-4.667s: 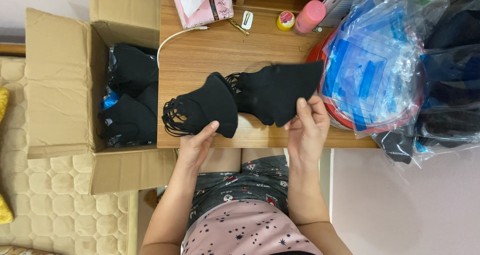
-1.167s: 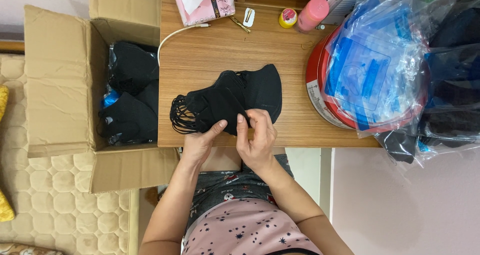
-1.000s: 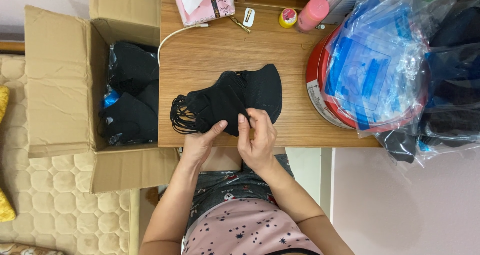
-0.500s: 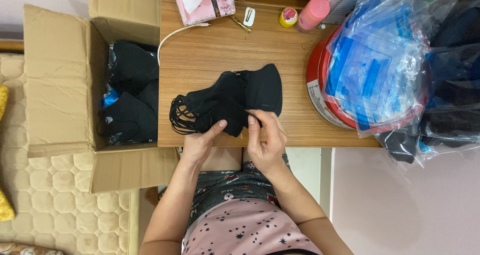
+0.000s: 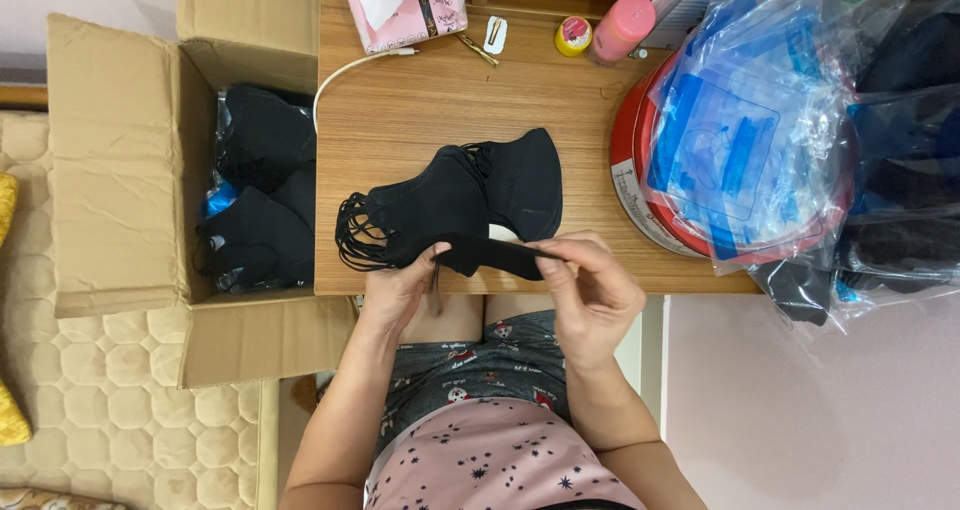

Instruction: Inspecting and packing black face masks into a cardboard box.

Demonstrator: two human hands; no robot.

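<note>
Two hands pinch one black mask: my left hand [image 5: 400,288] and right hand [image 5: 590,295] grip its ends at the desk edge [image 5: 620,282]. The stack of masks [image 5: 450,205] lies at twelve o'clock; many more fill the box [image 5: 120,170] at nine.

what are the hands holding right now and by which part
Both hold one black face mask edge-on above the stack: left hand pinches its left end, right hand its right end.

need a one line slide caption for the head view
Left hand and right hand pinch one black mask above a stack of black masks on a wooden desk, beside an open cardboard box.
</note>
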